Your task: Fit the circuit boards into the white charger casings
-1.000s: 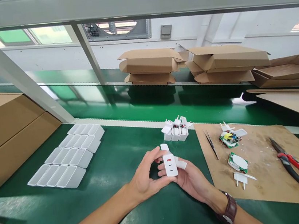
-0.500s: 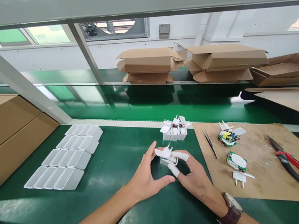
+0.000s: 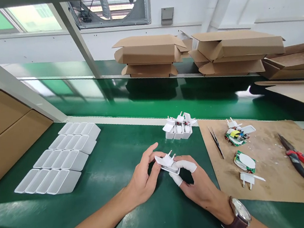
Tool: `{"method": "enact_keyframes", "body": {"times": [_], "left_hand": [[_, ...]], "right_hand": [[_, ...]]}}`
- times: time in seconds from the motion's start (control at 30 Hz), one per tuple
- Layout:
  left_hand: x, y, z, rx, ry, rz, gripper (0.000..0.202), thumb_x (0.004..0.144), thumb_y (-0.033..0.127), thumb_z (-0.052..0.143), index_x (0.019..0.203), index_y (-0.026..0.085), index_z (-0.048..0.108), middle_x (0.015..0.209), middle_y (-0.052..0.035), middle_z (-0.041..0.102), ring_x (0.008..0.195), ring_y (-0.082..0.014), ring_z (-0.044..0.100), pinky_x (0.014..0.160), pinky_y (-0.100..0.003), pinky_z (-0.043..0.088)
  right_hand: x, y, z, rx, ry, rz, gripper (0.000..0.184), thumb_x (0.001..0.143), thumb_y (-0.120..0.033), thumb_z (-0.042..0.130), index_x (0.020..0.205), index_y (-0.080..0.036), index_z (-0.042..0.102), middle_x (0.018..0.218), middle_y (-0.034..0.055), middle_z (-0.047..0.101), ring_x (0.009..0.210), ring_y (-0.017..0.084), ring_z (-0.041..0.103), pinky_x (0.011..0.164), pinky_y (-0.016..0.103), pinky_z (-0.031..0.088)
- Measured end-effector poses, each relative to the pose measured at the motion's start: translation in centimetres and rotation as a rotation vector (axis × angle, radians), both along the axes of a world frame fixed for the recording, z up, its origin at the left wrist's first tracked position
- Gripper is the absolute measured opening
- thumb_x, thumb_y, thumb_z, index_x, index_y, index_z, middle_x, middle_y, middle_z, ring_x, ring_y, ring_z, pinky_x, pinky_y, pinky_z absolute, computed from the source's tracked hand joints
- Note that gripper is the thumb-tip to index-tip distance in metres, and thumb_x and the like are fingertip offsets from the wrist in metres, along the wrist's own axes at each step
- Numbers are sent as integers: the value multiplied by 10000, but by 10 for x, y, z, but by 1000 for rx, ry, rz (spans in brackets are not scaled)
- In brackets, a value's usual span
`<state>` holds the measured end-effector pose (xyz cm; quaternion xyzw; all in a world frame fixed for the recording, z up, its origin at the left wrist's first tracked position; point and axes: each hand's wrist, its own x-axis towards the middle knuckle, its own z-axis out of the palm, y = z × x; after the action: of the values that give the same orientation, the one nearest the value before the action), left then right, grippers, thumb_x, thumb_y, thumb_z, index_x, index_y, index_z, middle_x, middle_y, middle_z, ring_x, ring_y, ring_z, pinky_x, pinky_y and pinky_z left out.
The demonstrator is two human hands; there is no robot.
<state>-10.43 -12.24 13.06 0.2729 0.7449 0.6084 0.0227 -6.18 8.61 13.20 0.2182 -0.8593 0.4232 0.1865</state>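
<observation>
Head view: far left of the brown mat (image 3: 271,150), white cases (image 3: 58,158) lie on the green worktop (image 3: 120,151) in close rows, hollow sides up, probably so that each is easy to count and reach into. Nearer the mat but apart from it, the left hand (image 3: 143,178) has its fingers closed about the left end of a white plug unit (image 3: 167,162), seemingly to steady it. The unit sits left of the mat, tilted, prongs upward, which likely keeps the pins clear of both grips. The right hand (image 3: 199,186), just left of the mat, grasps the other end with thumb and forefinger, both in white covers, perhaps against rubbing. Just beside the mat's far left corner, filled cases (image 3: 179,131) stand together, plug pieces resting on top, their insides showing. Along the mat's left edge lie tweezers (image 3: 216,143); right of them on the mat, circuit boards (image 3: 245,161) and a loose plug piece (image 3: 247,179), apparently kept off the bare surface. Pliers (image 3: 301,161) lie on the mat's right side, handles nearer, presumably for easy reach.
</observation>
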Motion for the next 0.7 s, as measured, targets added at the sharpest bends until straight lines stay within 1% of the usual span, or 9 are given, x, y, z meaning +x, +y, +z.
{"method": "enact_keyframes", "body": {"times": [0.13, 0.27, 0.5, 0.6, 0.7], "left_hand": [[1, -1, 2, 5, 21, -23, 471, 1112, 248, 401, 1571, 267, 294, 1292, -105, 706, 1115, -187, 699, 998, -383, 566], [1, -1, 1, 14, 19, -35, 484, 1114, 237, 392, 1583, 290, 282, 1279, -91, 706, 1109, -185, 698, 986, -372, 569], [-1, 1, 1, 25, 28, -40, 490, 1117, 229, 382, 1587, 314, 274, 1298, -82, 706, 1107, -175, 697, 963, -355, 575], [-1, 0, 1, 11, 15, -42, 494, 1116, 241, 388, 1588, 319, 267, 1332, -82, 702, 1120, -179, 704, 963, -356, 578], [-1, -2, 3, -54, -49, -50, 532, 1108, 263, 417, 1606, 302, 235, 1423, -107, 662, 1222, -208, 689, 1034, -396, 565]], "right_hand": [[1, 0, 1, -16, 4, 4, 358, 926, -75, 584, 1219, -273, 526, 1161, 89, 706, 1043, 222, 726, 897, 382, 629], [2, 2, -2, -28, -3, 13, 410, 926, -81, 605, 1268, -286, 511, 1179, 91, 705, 1059, 231, 722, 906, 392, 623], [3, 3, -1, -24, 24, 13, 445, 922, -71, 618, 1303, -276, 514, 1183, 96, 701, 1059, 220, 724, 907, 369, 626], [1, 5, -2, 39, 61, 9, 466, 935, -73, 607, 1351, -270, 532, 1212, 116, 708, 1089, 239, 724, 910, 387, 635], [-2, 8, -6, 143, 116, 13, 465, 950, -68, 575, 1374, -259, 565, 1265, 142, 707, 1136, 259, 722, 918, 402, 649]]}}
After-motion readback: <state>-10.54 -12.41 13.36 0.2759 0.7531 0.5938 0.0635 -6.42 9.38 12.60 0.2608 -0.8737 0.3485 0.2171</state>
